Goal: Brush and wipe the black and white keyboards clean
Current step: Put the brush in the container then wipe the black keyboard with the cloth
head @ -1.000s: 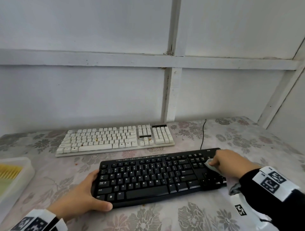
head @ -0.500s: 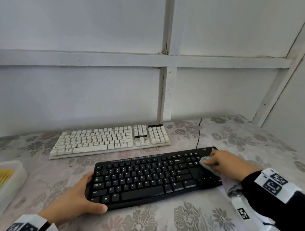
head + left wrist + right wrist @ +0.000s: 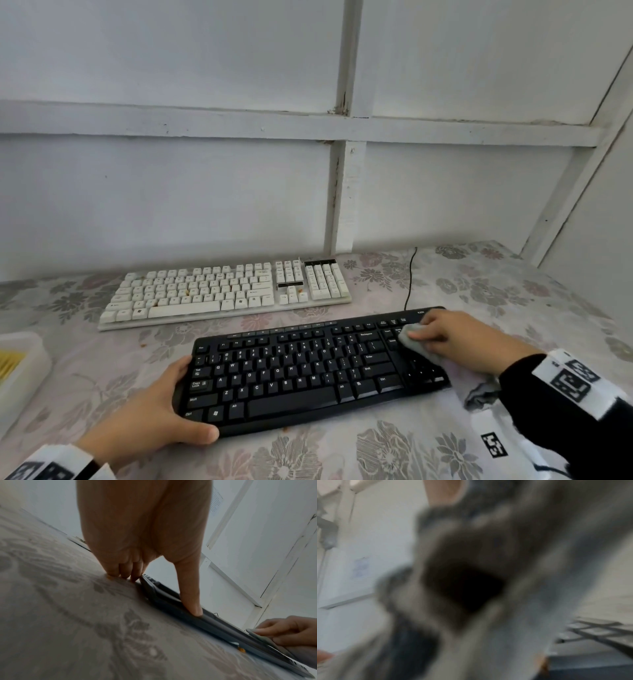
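At lower centre, the left hand [image 3: 150, 421] grips the black keyboard's [image 3: 308, 370] left end, thumb along its front edge; the right hand [image 3: 462, 339] pinches a grey cloth [image 3: 412, 339] against the upper-right keys, near a "Backspace" legend. Beyond lies the speckled white keyboard [image 3: 222, 291] on the floral tabletop [image 3: 513, 291]; a plastic tray [image 3: 24, 370] sits at left.
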